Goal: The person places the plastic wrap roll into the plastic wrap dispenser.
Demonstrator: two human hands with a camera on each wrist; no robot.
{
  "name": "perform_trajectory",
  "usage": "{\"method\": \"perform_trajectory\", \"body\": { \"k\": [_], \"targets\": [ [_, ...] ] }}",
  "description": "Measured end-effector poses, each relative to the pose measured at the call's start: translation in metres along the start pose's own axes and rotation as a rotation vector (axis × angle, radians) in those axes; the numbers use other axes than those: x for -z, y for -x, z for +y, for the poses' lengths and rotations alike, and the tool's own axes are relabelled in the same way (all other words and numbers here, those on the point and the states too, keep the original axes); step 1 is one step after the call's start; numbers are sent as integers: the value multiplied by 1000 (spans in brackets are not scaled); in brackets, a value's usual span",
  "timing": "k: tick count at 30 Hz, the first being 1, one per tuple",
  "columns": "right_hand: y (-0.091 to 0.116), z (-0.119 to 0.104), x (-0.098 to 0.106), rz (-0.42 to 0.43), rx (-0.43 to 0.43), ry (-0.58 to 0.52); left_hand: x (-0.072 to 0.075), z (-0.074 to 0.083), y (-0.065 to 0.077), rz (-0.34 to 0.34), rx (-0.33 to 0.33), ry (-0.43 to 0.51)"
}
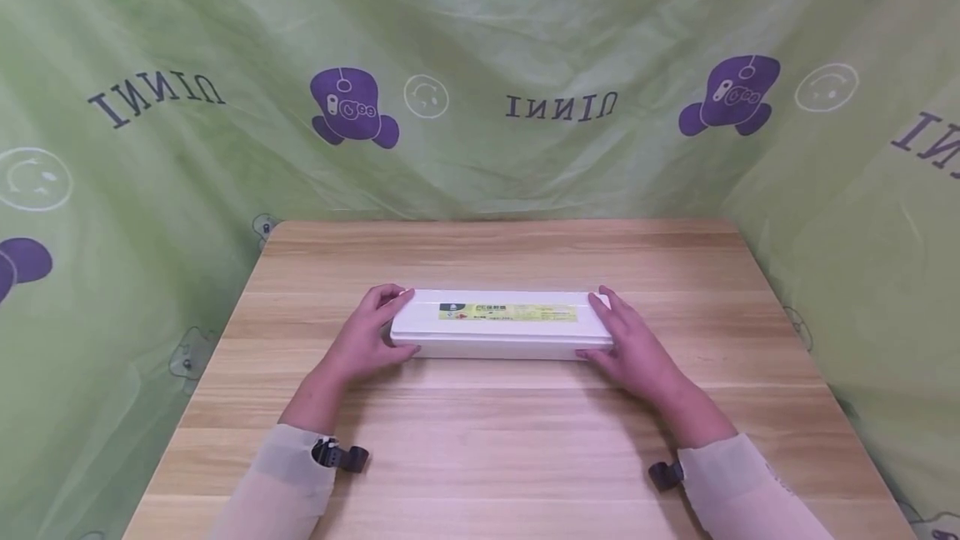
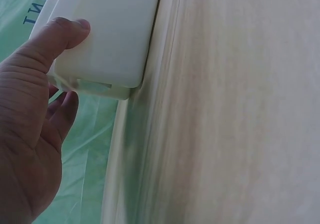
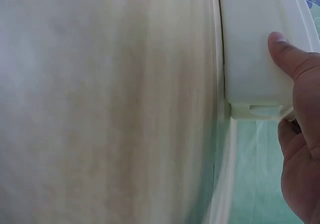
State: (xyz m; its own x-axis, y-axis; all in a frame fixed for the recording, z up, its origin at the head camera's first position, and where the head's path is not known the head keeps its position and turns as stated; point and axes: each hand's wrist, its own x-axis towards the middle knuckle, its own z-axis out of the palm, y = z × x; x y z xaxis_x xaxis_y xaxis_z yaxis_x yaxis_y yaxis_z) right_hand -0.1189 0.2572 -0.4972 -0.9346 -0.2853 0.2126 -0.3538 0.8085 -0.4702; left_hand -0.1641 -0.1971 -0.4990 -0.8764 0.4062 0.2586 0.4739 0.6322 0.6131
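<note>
A long white plastic cling film box lies crosswise on the table, lid up, with a yellow-green printed label along its top. My left hand grips its left end: the thumb presses the near side and the fingers reach over the top and around the end. At the right end my right hand holds it in the same way. Each thumb shows against the white side in the wrist views, the left thumb and the right thumb. Part of the fingers is hidden behind the box.
The wood-grain table extends around the box on every side. Behind and beside it hangs a green curtain with purple figures and smiley prints. A small black camera is strapped at the left wrist, another black camera at the right.
</note>
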Motion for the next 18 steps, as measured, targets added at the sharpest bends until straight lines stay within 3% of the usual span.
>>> {"method": "perform_trajectory", "body": {
  "k": [6, 13, 18],
  "targets": [
    [0, -4, 0, -18, -9, 16, 2, -2, 1, 0, 11, -25],
    [2, -3, -2, -36, -31, 7, 1, -4, 3, 4, -69, -98],
    [4, -2, -3, -56, -40, 12, 2, -4, 4, -15, -51, -129]
  ]
}}
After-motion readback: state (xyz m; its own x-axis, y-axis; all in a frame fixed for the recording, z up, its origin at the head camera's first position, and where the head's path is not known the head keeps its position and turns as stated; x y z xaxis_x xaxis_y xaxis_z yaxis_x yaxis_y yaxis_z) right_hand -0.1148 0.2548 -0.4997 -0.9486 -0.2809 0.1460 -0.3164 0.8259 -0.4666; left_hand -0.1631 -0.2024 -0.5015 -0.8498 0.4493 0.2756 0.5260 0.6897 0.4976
